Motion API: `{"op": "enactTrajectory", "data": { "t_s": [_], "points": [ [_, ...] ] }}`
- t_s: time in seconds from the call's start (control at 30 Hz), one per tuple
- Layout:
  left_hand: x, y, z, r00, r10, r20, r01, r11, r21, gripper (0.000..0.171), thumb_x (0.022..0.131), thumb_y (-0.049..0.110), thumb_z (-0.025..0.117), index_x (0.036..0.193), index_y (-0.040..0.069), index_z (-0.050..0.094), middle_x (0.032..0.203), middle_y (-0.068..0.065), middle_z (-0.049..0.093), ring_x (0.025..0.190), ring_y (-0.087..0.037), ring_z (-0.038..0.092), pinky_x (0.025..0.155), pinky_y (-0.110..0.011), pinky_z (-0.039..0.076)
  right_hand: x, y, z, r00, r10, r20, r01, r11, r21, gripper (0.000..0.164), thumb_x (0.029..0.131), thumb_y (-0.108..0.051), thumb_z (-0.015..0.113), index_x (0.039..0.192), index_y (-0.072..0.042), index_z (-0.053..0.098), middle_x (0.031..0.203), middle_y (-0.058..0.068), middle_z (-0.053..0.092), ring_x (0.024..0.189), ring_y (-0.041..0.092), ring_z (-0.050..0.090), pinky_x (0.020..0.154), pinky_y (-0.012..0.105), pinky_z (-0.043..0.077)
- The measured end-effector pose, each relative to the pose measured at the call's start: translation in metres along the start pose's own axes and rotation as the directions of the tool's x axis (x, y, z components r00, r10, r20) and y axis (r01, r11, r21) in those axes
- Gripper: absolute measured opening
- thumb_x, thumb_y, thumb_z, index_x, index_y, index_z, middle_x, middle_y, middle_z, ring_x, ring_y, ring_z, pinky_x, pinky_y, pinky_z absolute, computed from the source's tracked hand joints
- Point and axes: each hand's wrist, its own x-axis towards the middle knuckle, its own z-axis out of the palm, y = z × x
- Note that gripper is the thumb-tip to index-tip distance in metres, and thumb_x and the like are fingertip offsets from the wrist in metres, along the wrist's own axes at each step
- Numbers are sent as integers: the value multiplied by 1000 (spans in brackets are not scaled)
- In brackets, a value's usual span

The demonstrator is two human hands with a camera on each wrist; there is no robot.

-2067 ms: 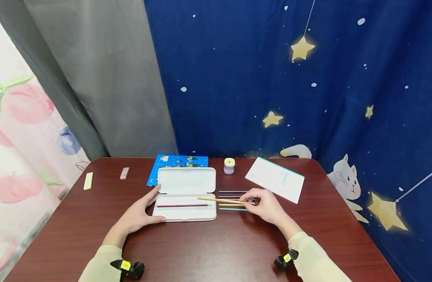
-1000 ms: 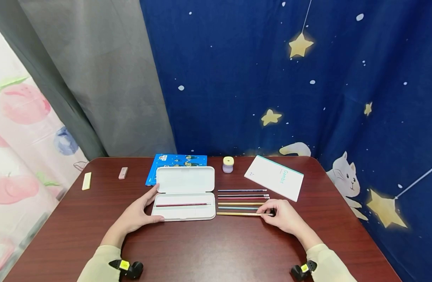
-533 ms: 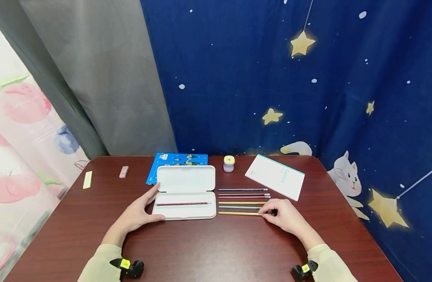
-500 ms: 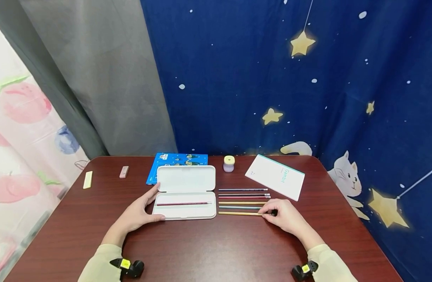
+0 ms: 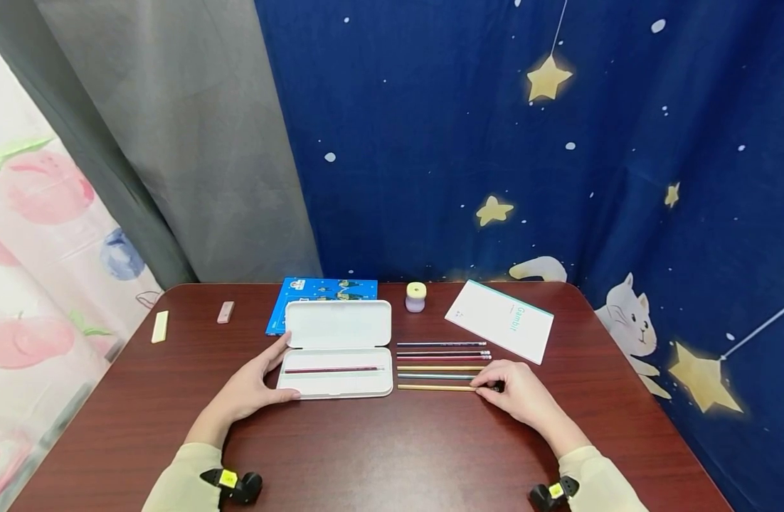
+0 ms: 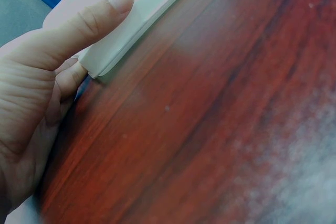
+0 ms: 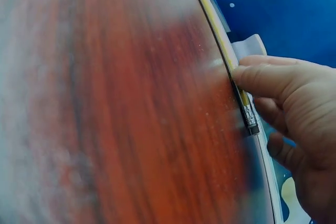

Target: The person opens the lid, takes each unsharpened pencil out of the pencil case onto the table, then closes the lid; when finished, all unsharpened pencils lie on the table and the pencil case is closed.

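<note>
An open white pencil case [image 5: 334, 390] lies in the middle of the table, its lid tipped back, a dark red pencil [image 5: 331, 370] inside. My left hand [image 5: 247, 387] grips the case's left end; the left wrist view has the thumb over its rim and fingers around the side. To the right, my right hand [image 5: 510, 390] pinches a yellow pencil [image 5: 433, 387] near its eraser end. That pencil lies on the table, nearest me in a row. Behind it are a green pencil [image 5: 430, 377], another yellow pencil [image 5: 430, 368], a red pencil [image 5: 440, 358] and darker ones.
A blue booklet [image 5: 278, 313] lies partly under the case lid. Behind the pencils stand a yellow and lilac small item [image 5: 415, 299] and a white notebook [image 5: 494, 320]. A pink eraser-like block [image 5: 225, 313] and a pale yellow strip [image 5: 159, 327] lie at left.
The right hand has brought the yellow pencil from above the row and the case's right end down to the row's near side, moving right and nearer. The left hand stays on the case.
</note>
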Motion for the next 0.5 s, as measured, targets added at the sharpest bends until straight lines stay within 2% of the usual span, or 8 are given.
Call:
{"op": "enactTrajectory", "data": {
  "t_s": [0.1, 0.23, 0.3, 0.4, 0.5],
  "points": [
    [0, 0, 0, 1000, -1, -2, 1, 1000, 6, 117, 79, 46, 90, 169, 24, 18, 168, -7, 35, 151, -27, 40, 114, -20, 30, 2, -4, -1, 999, 27, -32, -26, 1000, 11, 20, 86, -10, 87, 99, -25, 84, 98, -17, 74, 89, 4, 66, 77, 28, 57],
    [0, 1, 0, 1000, -8, -2, 8, 1000, 10, 118, 79, 46, 91, 169, 24, 18, 168, -7, 35, 151, -27, 39, 118, -48, 32, 9, -12, -1, 994, 90, -66, -84, 993, 80, 21, 88, -15, 86, 108, -22, 84, 103, -14, 76, 89, 6, 67, 76, 26, 57],
    [0, 1, 0, 1000, -9, -1, 9, 1000, 8, 119, 79, 46, 91, 169, 24, 17, 168, -7, 36, 151, -27, 39, 116, -57, 31, 15, -16, 0, 989, 126, -79, -115, 984, 135, 26, 89, -17, 85, 114, -18, 82, 106, -9, 78, 86, 6, 70, 75, 24, 57],
    [0, 2, 0, 1000, -13, -2, 13, 1000, 6, 119, 78, 46, 91, 169, 23, 18, 167, -7, 37, 151, -27, 40, 118, -47, 33, 25, -25, 3, 981, 169, -91, -148, 968, 202, 31, 90, -18, 84, 120, -13, 80, 110, -4, 79, 90, 7, 74, 79, 23, 59],
    [0, 3, 0, 1000, -14, -6, 14, 1000, 9, 118, 78, 47, 91, 169, 22, 19, 166, -7, 39, 151, -26, 41, 117, -39, 33, 38, -36, 8, 982, 171, -81, -150, 965, 217, 30, 91, -21, 84, 120, -14, 81, 111, -4, 79, 96, 9, 75, 82, 24, 58]
  ]
}}
